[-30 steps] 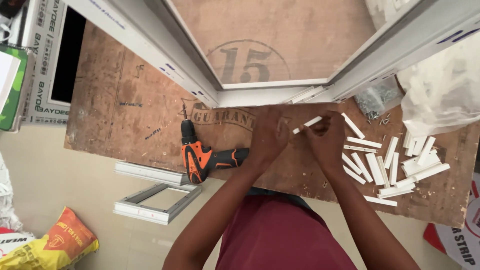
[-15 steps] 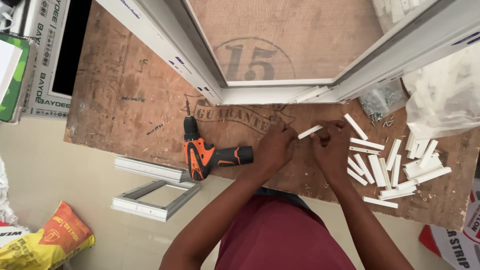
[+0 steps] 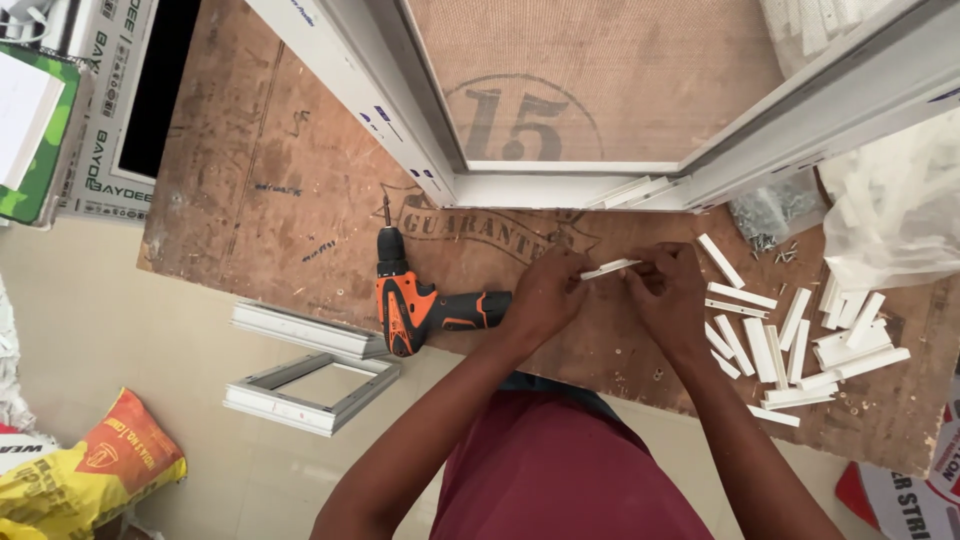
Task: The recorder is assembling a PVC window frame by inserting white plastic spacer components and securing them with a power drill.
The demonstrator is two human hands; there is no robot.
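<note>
My left hand [image 3: 547, 293] and my right hand [image 3: 668, 290] hold a short white plastic strip [image 3: 610, 268] between them, one at each end, just above the plywood board [image 3: 300, 200]. An orange and black cordless drill [image 3: 420, 300] lies on the board just left of my left hand. Several more short white strips [image 3: 790, 340] lie scattered to the right of my right hand. A large white window frame [image 3: 560, 185] rests on the board right behind my hands.
A pile of screws [image 3: 775, 215] and a clear plastic bag [image 3: 890, 210] sit at the right. On the floor to the left lie a small white frame piece [image 3: 305, 385] and a yellow-orange sack [image 3: 85, 470]. Cartons [image 3: 60, 120] stand at the upper left.
My hands have shifted a little and the strip has turned from tilted toward more level between them. The drill and loose strips have stayed put.
</note>
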